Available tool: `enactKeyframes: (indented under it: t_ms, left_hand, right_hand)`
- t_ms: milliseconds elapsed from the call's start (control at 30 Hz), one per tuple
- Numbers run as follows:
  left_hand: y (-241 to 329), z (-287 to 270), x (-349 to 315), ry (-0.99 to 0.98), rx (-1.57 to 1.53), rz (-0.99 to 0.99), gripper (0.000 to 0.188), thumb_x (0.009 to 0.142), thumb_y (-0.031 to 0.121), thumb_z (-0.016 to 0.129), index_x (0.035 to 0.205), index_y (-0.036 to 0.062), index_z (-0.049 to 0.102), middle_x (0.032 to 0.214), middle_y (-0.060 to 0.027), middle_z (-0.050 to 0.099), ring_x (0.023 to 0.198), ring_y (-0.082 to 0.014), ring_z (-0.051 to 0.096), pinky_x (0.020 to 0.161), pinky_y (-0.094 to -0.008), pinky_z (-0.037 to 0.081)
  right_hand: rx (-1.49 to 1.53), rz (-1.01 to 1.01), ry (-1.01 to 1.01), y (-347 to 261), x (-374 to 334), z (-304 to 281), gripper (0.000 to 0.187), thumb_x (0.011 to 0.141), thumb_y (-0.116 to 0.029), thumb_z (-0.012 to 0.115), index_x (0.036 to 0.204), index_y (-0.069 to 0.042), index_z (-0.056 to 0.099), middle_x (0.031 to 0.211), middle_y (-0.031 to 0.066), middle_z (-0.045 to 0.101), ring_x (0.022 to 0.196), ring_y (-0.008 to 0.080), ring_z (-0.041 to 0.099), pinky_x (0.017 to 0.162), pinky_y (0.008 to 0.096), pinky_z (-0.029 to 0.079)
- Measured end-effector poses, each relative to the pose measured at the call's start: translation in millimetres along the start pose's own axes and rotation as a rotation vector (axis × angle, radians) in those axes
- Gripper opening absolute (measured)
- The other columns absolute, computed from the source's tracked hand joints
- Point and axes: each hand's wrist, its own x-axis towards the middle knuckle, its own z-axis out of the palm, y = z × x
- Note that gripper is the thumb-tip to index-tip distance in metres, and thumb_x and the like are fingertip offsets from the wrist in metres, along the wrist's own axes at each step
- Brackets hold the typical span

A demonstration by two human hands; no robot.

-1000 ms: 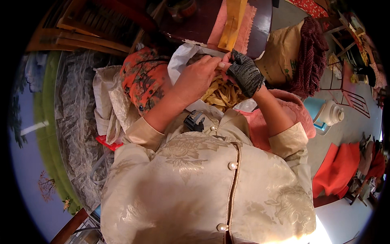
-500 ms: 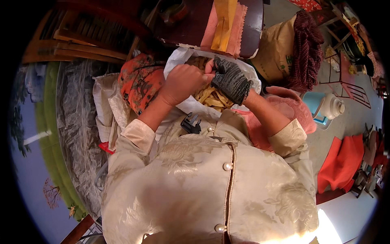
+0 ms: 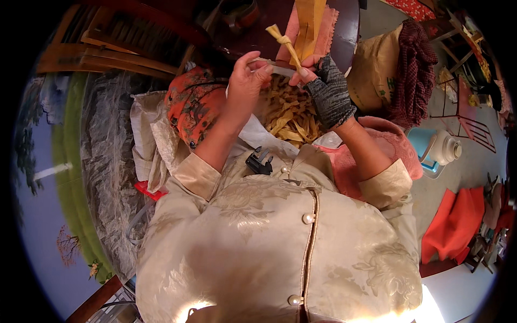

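Between the thumb and fingers of my right hand, in a dark grey fingerless knit glove, is a yellow knotted strip, its knotted end pointing up and left. My bare left hand pinches a pale, whitish band that stretches across toward the right fingers. Whether that band is the bag's edge or a separate strip, I cannot tell. Below both hands, many loose yellow strips and knotted pieces fill a white bag at my lap.
Just ahead stands a dark table with a pink cloth and a wooden piece on it. An orange patterned bundle lies left, a brown paper sack right. A pink towel lies by my right forearm.
My hands have moved apart and up from over the bag. The knotted strip now shows above the right fingers, and more of the bag's contents is uncovered.
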Motion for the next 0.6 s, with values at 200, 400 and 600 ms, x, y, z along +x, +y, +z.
enactKeyframes:
  t_ms: [200,400,600]
  left_hand:
    - [3,34,-12,-0.218,-0.373,-0.185,0.041,0.093,0.029,0.043,0.121,-0.0005,0.046,0.099,-0.0022,0.058,0.077,-0.0077,0.054,0.071,-0.019,0.043]
    - [12,24,-1,0.074,-0.511,-0.204,0.022,0.094,0.021,0.038,0.093,0.0023,0.049,0.079,-0.0022,0.053,0.07,-0.0113,0.052,0.07,-0.0249,0.045]
    - [5,25,2,0.142,-0.414,-0.186,0.018,0.094,0.019,0.037,0.095,0.003,0.046,0.068,0.0017,0.041,0.064,-0.0103,0.042,0.069,-0.0254,0.043]
  right_hand:
    - [-0.604,-0.293,-0.06,18,-4,4,0.023,0.079,-0.016,0.061,0.096,-0.005,0.049,0.082,0.011,0.061,0.078,0.0264,0.06,0.069,0.0338,0.047]
    - [-0.574,0.107,-0.177,3,-3,-2,0.023,0.075,-0.019,0.065,0.089,-0.003,0.056,0.077,0.0109,0.059,0.071,0.0248,0.057,0.065,0.033,0.045]
    - [-0.089,0.26,-0.084,-2,-5,-8,0.016,0.077,-0.012,0.065,0.085,0.001,0.059,0.075,0.0021,0.058,0.062,0.0095,0.052,0.06,0.0229,0.044]
